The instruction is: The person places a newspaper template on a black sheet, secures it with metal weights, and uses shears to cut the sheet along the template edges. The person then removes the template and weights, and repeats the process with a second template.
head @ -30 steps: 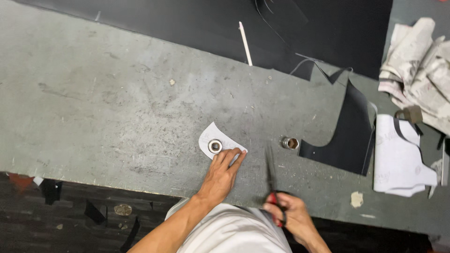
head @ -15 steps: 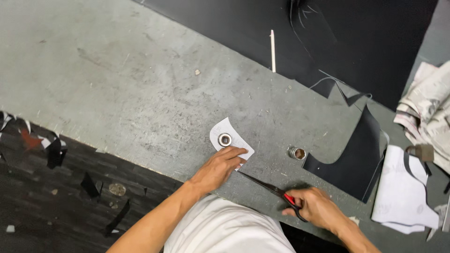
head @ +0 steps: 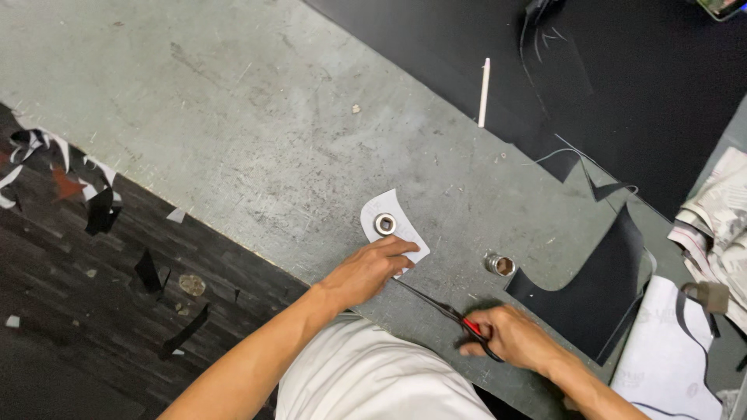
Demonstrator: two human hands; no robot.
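While left hand (head: 372, 268) presses white template (head: 393, 225) flat, right hand (head: 510, 340) grips scissors (head: 443, 311), table edge (head: 233, 237) close.

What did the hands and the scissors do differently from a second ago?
The right hand kept hold of the red-handled scissors and swung them down: the blades pointed up the table before, now they lie flat, aimed at the left hand. That hand stayed pressed on the pale template; both metal rings stayed put.
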